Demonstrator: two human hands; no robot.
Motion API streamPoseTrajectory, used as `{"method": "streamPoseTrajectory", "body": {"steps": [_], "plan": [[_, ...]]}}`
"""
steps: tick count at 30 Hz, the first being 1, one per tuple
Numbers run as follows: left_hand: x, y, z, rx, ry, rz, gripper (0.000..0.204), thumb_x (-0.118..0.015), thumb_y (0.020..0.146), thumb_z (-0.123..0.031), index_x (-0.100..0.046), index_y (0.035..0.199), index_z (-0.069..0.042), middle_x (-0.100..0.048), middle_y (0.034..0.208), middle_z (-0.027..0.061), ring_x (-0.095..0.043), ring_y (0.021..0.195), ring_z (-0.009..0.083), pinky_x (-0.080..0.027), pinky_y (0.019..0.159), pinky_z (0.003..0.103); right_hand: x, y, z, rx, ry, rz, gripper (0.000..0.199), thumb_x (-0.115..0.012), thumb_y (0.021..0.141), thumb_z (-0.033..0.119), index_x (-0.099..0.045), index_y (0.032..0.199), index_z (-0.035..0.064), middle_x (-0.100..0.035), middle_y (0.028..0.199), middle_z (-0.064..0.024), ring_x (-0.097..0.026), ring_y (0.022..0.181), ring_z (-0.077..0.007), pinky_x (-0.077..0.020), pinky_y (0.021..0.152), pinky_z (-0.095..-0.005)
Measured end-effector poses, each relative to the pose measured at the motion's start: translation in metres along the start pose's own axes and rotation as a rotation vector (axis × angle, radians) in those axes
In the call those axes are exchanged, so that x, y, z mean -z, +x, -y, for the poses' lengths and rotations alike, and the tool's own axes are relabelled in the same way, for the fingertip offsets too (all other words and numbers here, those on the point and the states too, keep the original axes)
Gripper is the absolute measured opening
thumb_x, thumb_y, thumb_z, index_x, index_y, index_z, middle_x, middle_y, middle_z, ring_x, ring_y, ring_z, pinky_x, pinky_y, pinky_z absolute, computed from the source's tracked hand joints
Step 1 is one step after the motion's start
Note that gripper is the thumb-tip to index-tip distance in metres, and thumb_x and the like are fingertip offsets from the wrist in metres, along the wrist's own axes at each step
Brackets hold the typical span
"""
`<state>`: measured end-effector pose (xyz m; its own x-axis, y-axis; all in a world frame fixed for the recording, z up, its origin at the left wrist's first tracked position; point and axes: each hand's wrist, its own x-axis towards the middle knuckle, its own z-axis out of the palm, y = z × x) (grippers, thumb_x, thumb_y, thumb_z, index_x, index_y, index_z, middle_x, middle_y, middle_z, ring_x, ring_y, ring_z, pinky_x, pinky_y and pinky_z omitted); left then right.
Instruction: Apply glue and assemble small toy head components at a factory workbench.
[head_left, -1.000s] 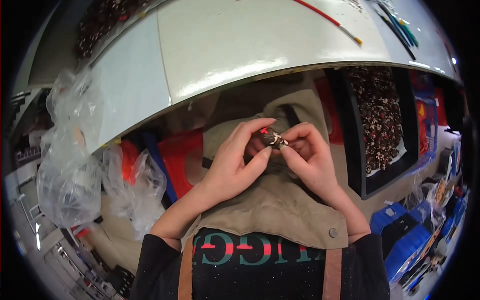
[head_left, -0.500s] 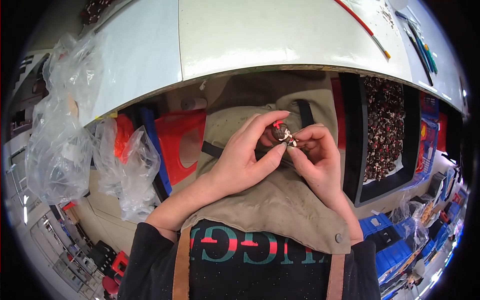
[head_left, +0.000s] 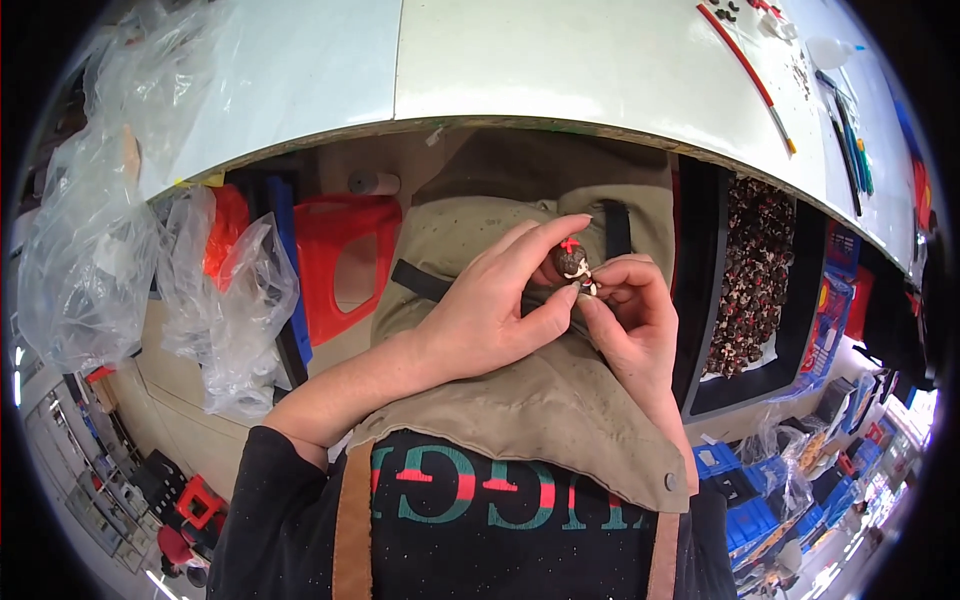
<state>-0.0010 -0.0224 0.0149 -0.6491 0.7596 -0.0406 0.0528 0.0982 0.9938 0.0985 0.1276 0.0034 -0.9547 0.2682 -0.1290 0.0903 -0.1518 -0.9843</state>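
Left to right, seen from the head camera. Clear plastic bags (head_left: 120, 250): at least two, bunched at the far left below the white tabletop (head_left: 560, 70). Red plastic stool (head_left: 345, 255): one, under the table edge beside the bags.

Centre: left hand (head_left: 480, 320), fingers together, index extended and thumb pressed up against one small figurine (head_left: 574, 264) with a dark brown head and a red bow. Right hand (head_left: 630, 320), fingertips pinched on the lower end of the same figurine. Figurine thus held between both hands, above the lap and a tan apron (head_left: 520, 410), just below the table edge, touching neither. Exact contact of the hidden fingers not discernible.

Progress, as a judgement: one piece in hand, apparently in the middle of fine fitting or finishing; whether its parts are fully joined not discernible at this size.

Right: black tray (head_left: 700, 390), one, filled with many small brown-and-white pieces (head_left: 750, 270) of like colouring, too many and too small to count; probably the stock of the same work, done or undone not distinguishable. On the tabletop upper right, one long red rod (head_left: 745, 75) and several pens or tools (head_left: 850, 140). Blue crates (head_left: 740, 480), several, lower right.
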Motion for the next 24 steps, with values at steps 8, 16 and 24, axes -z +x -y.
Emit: {"method": "streamPoseTrajectory", "body": {"steps": [8, 16, 24], "plan": [[-0.003, 0.000, 0.000, 0.021, 0.074, -0.042, 0.050, -0.055, 0.078, 0.001, -0.045, 0.127, -0.003, -0.050, 0.096, 0.0085, -0.052, 0.082, 0.0157, -0.045, 0.073, 0.026, -0.001, -0.001, -0.002, 0.002, -0.022, 0.020, 0.022, -0.060, 0.081, -0.010, -0.053, 0.100, -0.0015, -0.050, 0.100, -0.0076, -0.055, 0.087, -0.0114, -0.0461, 0.079, -0.0228], [0.000, -0.004, 0.003, 0.060, 0.113, 0.040, 0.055, -0.053, 0.080, 0.000, -0.040, 0.134, -0.003, -0.050, 0.097, 0.0091, -0.053, 0.082, 0.0166, -0.045, 0.076, 0.027, -0.001, -0.009, -0.010, -0.014, 0.022, 0.002, 0.021, -0.060, 0.083, -0.010, -0.053, 0.100, -0.0008, -0.051, 0.101, -0.0080, -0.057, 0.092, -0.0128, -0.0489, 0.081, -0.0246], [-0.008, -0.002, 0.015, 0.085, -0.141, 0.209, 0.062, -0.050, 0.085, -0.003, -0.028, 0.142, -0.004, -0.046, 0.100, 0.0101, -0.051, 0.088, 0.0169, -0.044, 0.078, 0.027, 0.013, -0.020, 0.000, -0.146, -0.007, 0.024, 0.022, -0.062, 0.083, -0.005, -0.051, 0.102, -0.0023, -0.054, 0.104, -0.0098, -0.059, 0.093, -0.0137, -0.0490, 0.080, -0.0246]]}}
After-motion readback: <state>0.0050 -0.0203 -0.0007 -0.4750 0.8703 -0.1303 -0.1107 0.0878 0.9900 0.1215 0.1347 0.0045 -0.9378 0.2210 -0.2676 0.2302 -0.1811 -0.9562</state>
